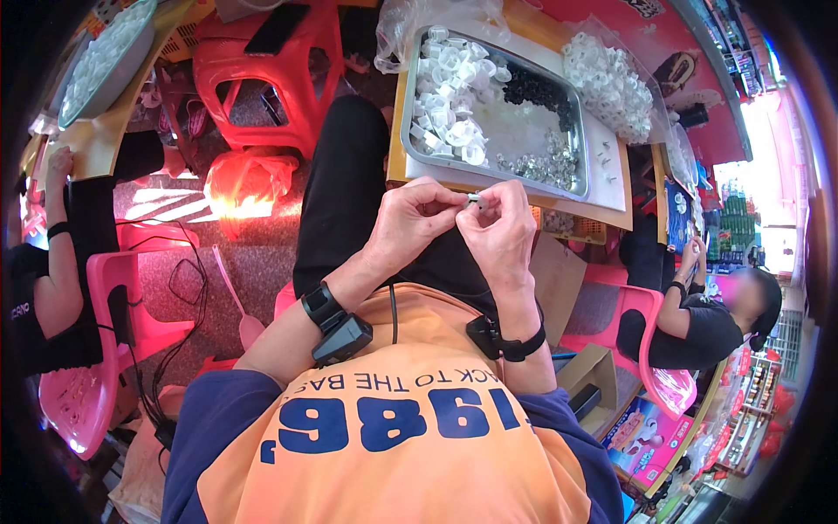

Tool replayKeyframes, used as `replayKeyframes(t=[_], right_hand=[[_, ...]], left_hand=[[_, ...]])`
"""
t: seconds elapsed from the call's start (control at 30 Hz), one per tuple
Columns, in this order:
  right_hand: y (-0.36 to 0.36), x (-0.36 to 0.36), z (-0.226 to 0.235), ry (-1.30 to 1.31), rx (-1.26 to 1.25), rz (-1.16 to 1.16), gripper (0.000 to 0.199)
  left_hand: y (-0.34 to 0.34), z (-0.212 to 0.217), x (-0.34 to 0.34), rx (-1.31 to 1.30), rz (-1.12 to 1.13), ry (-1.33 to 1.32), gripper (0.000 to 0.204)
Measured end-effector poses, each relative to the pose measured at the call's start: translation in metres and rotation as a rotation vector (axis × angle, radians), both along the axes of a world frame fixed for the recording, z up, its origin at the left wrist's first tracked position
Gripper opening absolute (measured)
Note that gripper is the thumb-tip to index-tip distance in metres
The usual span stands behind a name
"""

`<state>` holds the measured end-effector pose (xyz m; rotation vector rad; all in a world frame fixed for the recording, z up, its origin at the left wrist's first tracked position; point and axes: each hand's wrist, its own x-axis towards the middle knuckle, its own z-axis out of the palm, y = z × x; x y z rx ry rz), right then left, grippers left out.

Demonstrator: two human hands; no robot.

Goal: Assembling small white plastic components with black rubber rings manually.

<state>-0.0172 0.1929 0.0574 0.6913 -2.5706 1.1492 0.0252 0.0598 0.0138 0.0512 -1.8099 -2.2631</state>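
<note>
The left hand (417, 217) and right hand (499, 225) are pinching one small white part (474, 199) between nearly closed fingers (447, 198) near the metal tray (515, 127), where many loose white plastic pieces (454, 92) and black pieces (537, 91) are apparently awaiting handling, the finished count being indeterminable.

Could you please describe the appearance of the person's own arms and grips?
The left grip and the right grip are bare, without gloves. Each wrist has a black strap carrying a dark, boxy device. Short navy-blue sleeves cover the upper arms; the forearms are bare.
</note>
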Motion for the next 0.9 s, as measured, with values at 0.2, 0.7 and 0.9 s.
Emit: replayKeyframes(t=[0.2, 0.7, 0.9], right_hand=[[0.003, -0.002, -0.002, 0.016, 0.058, -0.007, 0.022], [0.006, 0.004, 0.008, -0.228, -0.064, -0.011, 0.019], [0.006, 0.006, 0.012, -0.348, -0.152, 0.022, 0.016]], left_hand=[[-0.001, 0.0, -0.001, -0.029, -0.037, 0.009, 0.014], [-0.001, -0.002, -0.002, 0.027, 0.0, -0.021, 0.012], [-0.003, -0.004, -0.003, 0.033, 0.024, -0.081, 0.015]])
